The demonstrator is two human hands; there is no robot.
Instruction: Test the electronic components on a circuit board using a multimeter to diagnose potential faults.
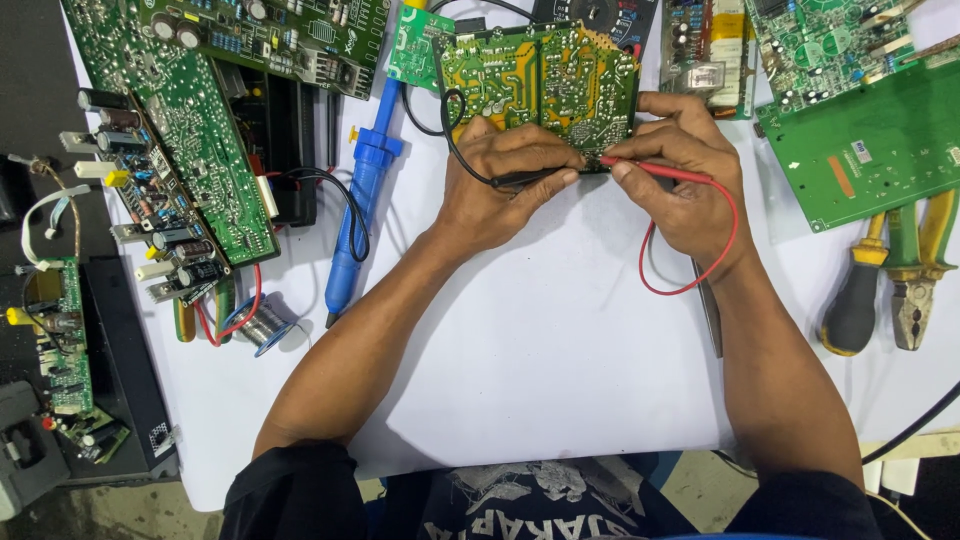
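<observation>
Each grip pinching one probe (535, 178), one board (540, 80)

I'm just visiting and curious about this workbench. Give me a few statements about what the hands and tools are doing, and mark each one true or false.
1. The left hand holds a black test probe against the green circuit board. True.
2. The right hand holds a blue probe. False: its probe is red, with a red wire looping below the hand.
3. The blue desoldering pump lies on the white table, left of the hands. True.
4. The pliers are held in the right hand. False: they lie on the table at the far right, beside a screwdriver.
5. A spool of solder wire lies at the left. True.
</observation>
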